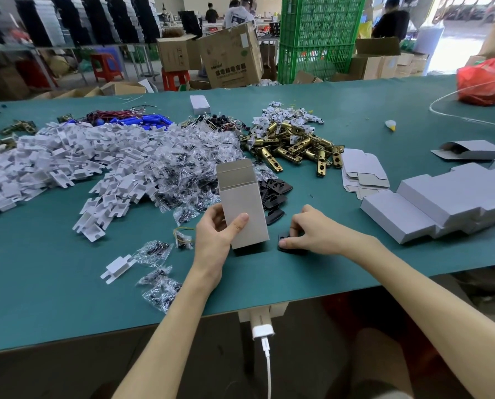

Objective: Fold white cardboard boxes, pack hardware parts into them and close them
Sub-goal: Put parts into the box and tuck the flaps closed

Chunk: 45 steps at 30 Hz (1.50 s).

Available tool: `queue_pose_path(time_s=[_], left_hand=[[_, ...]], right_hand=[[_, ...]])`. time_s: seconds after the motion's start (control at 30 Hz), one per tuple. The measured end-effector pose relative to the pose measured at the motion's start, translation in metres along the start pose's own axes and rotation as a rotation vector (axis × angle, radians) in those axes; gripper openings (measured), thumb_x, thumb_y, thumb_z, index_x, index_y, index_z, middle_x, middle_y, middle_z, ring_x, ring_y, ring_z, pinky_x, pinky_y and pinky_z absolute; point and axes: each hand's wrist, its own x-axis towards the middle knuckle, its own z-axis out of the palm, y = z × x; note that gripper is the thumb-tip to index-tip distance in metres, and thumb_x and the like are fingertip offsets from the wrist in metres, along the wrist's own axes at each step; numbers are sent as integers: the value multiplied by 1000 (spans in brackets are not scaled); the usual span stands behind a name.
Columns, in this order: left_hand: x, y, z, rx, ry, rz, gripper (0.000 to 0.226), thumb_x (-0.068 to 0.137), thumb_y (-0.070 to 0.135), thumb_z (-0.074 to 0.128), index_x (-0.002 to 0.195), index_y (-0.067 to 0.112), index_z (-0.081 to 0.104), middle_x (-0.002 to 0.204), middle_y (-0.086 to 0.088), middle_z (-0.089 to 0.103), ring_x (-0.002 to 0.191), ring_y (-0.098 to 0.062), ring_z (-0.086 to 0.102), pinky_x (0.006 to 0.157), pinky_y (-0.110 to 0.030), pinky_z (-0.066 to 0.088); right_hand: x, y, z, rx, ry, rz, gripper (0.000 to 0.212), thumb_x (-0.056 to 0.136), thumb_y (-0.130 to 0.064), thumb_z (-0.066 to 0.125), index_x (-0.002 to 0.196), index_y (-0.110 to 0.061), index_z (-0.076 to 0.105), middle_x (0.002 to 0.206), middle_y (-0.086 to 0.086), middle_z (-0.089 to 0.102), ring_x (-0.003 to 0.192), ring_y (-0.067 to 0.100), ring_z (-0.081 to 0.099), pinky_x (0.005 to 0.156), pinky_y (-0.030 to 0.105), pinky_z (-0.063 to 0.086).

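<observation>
**Open box upright, plate under right hand**

The box (pixel 244 208) stands upright near the middle of the table's (pixel 327 272) front edge, top flap raised and open. The left hand (pixel 214 234) grasps its lower half, thumb across the front face. Just right of the box, the right hand (pixel 312 230) pinches a black plate (pixel 286 246) lying on the table. Directly behind the box lies a plate pile (pixel 272 191); beyond it, brass latches (pixel 295 145). Screw bags (pixel 188 168) spread left. Flat blanks (pixel 361 171) and folded boxes (pixel 442 205) occupy the right edge.
</observation>
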Motion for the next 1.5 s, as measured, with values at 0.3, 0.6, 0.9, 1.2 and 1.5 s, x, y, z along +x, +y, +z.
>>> queue_pose_path(time_s=[0.3,0.6,0.9,1.2,1.5], left_hand=[[1,0,0,2,3,-4,42,88,15,81,125,11,62,120,-3,74,107,-15,72,91,-31,60],[1,0,0,-19,2,-7,43,86,17,82,124,12,63,118,-1,75,106,-14,73,86,-27,59],[2,-2,0,-21,0,-1,39,87,14,81,122,12,63,118,-4,75,106,-16,73,87,-29,60],[0,0,-1,-22,-54,30,42,82,16,84,120,11,65,114,-2,77,104,-15,74,87,-28,60],[-1,1,-1,-25,-140,77,39,81,8,85,115,13,68,112,-3,78,102,-16,74,85,-26,59]], right_hand=[[-9,-7,4,397,254,78,32,100,-39,62,84,-12,53,84,7,69,73,17,61,66,34,47],[-16,-14,-9,1218,216,202,35,93,-6,71,125,-9,57,95,16,73,74,21,74,61,24,58],[-17,-11,-2,1160,204,69,28,87,0,75,114,0,67,101,17,77,91,25,77,81,25,61],[-19,-21,-14,761,602,-29,13,93,-20,73,88,-9,74,66,-9,64,62,10,53,63,32,44],[-22,-94,-66,130,779,-413,9,94,-14,69,98,-8,74,90,1,69,80,15,59,71,25,46]])
